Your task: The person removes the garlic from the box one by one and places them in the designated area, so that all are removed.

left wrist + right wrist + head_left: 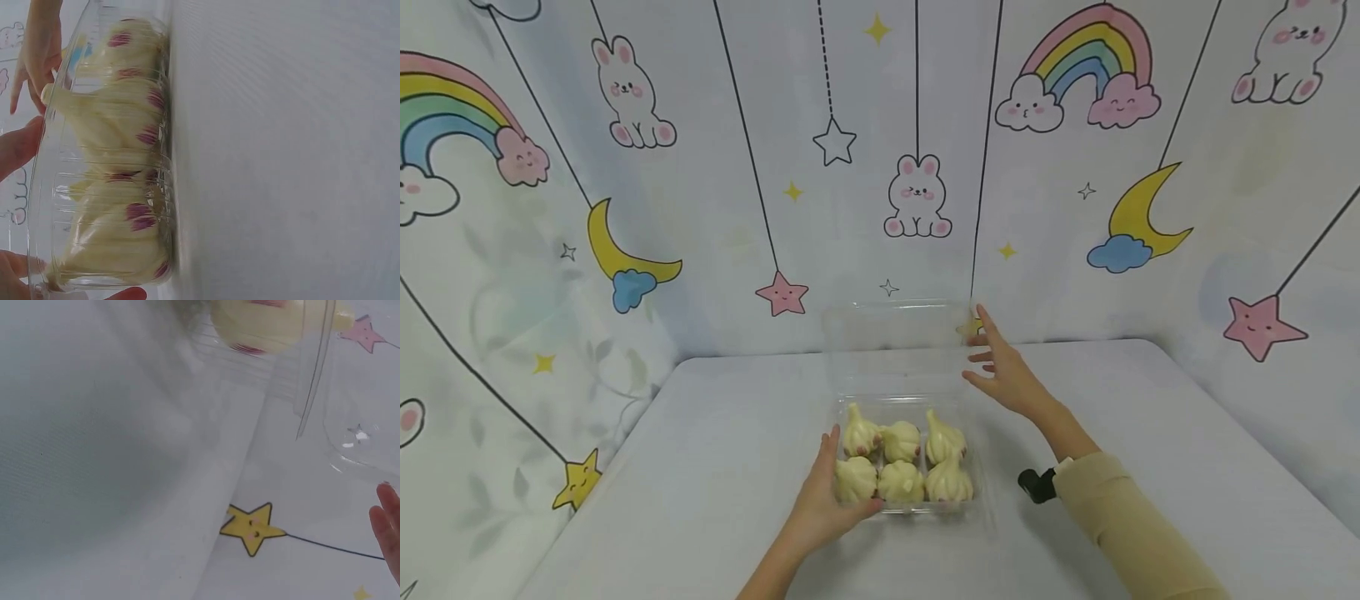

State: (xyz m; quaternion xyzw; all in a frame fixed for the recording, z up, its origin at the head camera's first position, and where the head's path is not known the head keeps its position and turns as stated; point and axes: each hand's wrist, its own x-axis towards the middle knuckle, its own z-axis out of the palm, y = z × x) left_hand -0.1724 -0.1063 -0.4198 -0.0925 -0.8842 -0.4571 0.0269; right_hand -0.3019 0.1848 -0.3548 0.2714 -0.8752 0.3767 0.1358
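Observation:
A clear plastic clamshell box (917,508) stands on the white table with its transparent lid (898,346) raised at the back. Inside sit several pale garlic bulbs (900,482) in two rows, some with purple marks low down, as the left wrist view shows. My left hand (827,500) holds the box at its front left corner, thumb (22,147) over the front rim and fingers along the left side. Beside the lid's right edge is my right hand (1011,375), fingers spread and holding nothing. In the right wrist view its fingertips (386,497) are right at the lid's corner.
The white cloth-covered table (715,467) reaches back to a wall hanging (850,233) printed with rabbits, stars, moons and rainbows. A small black device (1037,485) sits at the right wrist, by the beige sleeve (1127,517).

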